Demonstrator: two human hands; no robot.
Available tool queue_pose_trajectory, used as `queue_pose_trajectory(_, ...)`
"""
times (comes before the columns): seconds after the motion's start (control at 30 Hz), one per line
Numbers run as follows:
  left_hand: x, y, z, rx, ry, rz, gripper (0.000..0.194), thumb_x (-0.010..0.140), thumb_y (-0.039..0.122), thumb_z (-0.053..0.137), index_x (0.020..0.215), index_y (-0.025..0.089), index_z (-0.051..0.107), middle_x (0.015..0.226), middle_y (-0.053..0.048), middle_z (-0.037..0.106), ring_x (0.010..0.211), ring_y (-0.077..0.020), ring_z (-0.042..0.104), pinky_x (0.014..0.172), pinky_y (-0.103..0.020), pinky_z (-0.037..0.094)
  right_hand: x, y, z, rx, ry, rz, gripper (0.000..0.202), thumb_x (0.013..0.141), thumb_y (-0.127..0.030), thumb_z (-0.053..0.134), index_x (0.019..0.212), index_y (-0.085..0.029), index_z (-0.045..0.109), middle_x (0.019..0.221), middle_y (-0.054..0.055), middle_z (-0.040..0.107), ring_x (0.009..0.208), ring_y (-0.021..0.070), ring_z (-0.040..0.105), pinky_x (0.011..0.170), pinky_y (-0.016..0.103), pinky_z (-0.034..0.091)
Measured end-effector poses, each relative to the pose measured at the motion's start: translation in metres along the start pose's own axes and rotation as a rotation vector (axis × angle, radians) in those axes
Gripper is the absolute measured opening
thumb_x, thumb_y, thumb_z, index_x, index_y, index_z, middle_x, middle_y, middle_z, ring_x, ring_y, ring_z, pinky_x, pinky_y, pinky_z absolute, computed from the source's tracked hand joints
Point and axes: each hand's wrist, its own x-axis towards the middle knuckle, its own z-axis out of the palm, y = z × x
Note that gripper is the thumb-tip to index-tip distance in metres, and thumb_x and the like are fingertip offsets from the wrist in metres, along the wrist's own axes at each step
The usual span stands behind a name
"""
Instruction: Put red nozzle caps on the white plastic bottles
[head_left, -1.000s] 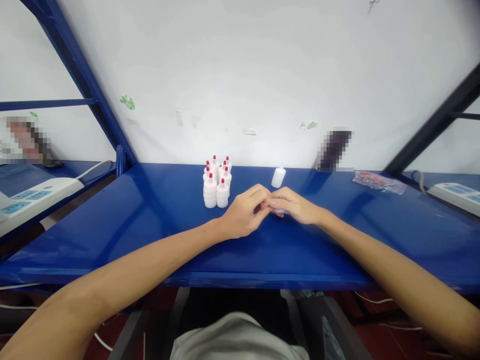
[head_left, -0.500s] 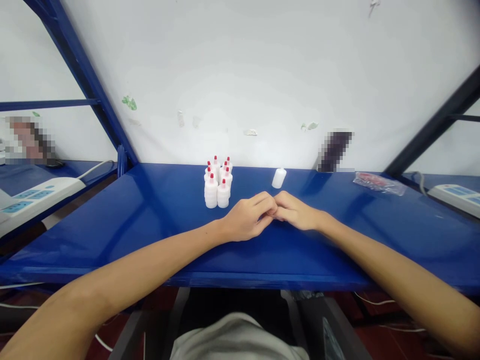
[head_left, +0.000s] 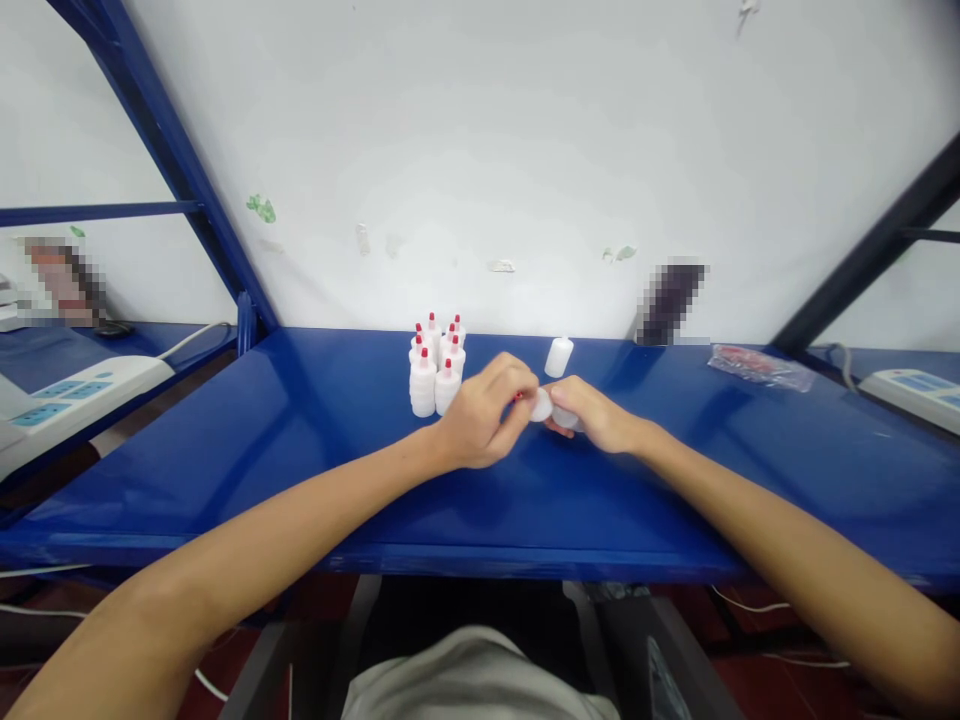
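My right hand [head_left: 592, 415] is wrapped round a small white squeeze bottle [head_left: 566, 418], mostly covered by the fingers and tipped toward the left. At its mouth end is a white nozzle cap [head_left: 541, 405] with a red tip [head_left: 519, 396]. My left hand [head_left: 491, 412] pinches that cap by its red-tipped end. Whether cap and bottle touch I cannot tell. Left of the hands, several white bottles with red-tipped nozzles [head_left: 424, 388] stand upright in a tight group. Beyond the hands a white bottle without a red tip [head_left: 559, 357] stands by itself.
The blue table [head_left: 480, 510] ends at a white wall [head_left: 480, 150]. A clear plastic bag with red pieces [head_left: 759, 367] lies at the back right. Power strips [head_left: 90, 395] sit on the left, and another power strip [head_left: 911, 395] on the right. Blue metal posts [head_left: 180, 150] flank the table.
My hands were pressed together with what they held hidden. Now they are slightly apart, my left hand raised a little, and the nozzle cap and bottle show between them.
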Motion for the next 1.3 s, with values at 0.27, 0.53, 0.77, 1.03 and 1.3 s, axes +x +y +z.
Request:
queue_pose_trajectory(0.27,0.035,-0.039,-0.075,0.2,0.238,-0.222,0.013,0.099,0.036,0.044,0.102,0.023,0.044,0.077,0.0,0.046,0.063,-0.0138,0.05,0.061,-0.031,0.044,0.002,-0.004,-0.004,-0.131,0.04,0.067,0.053,0.101,-0.056,0.034,0.067,-0.018,0.051,0.057,-0.003,0.047,0.054,0.0119,0.044,0.057,0.027,0.035)
queue_pose_trajectory(0.53,0.026,-0.053,-0.095,0.068,0.27,-0.429,0.023,0.097,0.048,0.044,0.099,0.025,0.041,0.07,0.001,0.043,0.055,-0.0131,0.042,0.054,-0.029,0.041,0.002,-0.002,-0.005,-0.034,0.055,0.114,0.051,0.1,-0.053,0.037,0.067,-0.018,0.051,0.054,-0.004,0.046,0.051,0.011,0.046,0.056,0.026,0.035)
queue_pose_trajectory(0.77,0.02,-0.05,-0.097,0.066,0.133,-0.439,0.019,0.09,0.037,0.06,0.092,0.023,0.046,0.076,0.002,0.047,0.063,-0.0119,0.046,0.056,-0.026,0.04,0.004,0.0,-0.004,-0.026,0.062,0.123,0.048,0.098,-0.055,0.042,0.069,-0.018,0.052,0.058,-0.003,0.048,0.052,0.0108,0.044,0.054,0.026,0.035)
queue_pose_trajectory(1.03,0.007,-0.042,-0.096,0.295,-0.046,-0.344,0.009,0.094,0.029,0.056,0.093,0.02,0.058,0.086,-0.001,0.061,0.073,-0.0145,0.052,0.069,-0.031,0.044,0.005,0.0,-0.005,-0.07,0.052,0.133,0.046,0.098,-0.052,0.043,0.069,-0.018,0.054,0.057,-0.003,0.047,0.054,0.0117,0.046,0.057,0.027,0.036)
queue_pose_trajectory(1.3,0.01,-0.036,-0.095,0.335,-0.062,-0.307,0.011,0.094,0.03,0.058,0.095,0.021,0.064,0.089,-0.003,0.068,0.079,-0.0171,0.054,0.075,-0.034,0.047,0.004,-0.002,-0.005,-0.1,0.055,0.123,0.044,0.098,-0.05,0.044,0.072,-0.017,0.057,0.058,-0.003,0.048,0.054,0.0126,0.047,0.057,0.027,0.037)
